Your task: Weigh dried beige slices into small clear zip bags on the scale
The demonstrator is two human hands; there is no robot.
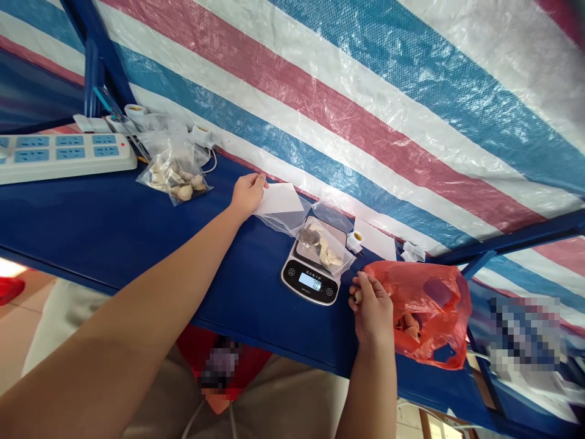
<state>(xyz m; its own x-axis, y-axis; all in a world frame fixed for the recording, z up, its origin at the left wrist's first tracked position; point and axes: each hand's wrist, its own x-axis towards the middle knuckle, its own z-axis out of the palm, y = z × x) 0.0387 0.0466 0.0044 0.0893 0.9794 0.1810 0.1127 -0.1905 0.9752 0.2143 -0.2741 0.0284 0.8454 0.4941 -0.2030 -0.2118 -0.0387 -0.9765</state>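
My left hand (247, 194) reaches across the blue table (114, 225) and pinches the corner of an empty clear plastic bag (282, 204). A small digital scale (312, 277) stands in the middle, with a clear bag of pale and brown pieces (323, 244) lying on its pan. My right hand (372, 308) rests just right of the scale, fingers curled round a small pale piece (358, 297), at the mouth of a red plastic bag (427, 311) that holds more pale pieces.
A white power strip (64, 155) lies at the far left. Beside it sits a filled clear bag (176, 171) and rolls of tape (136, 110). White slips (377, 239) lie behind the scale. A striped tarp (365, 103) hangs behind the table.
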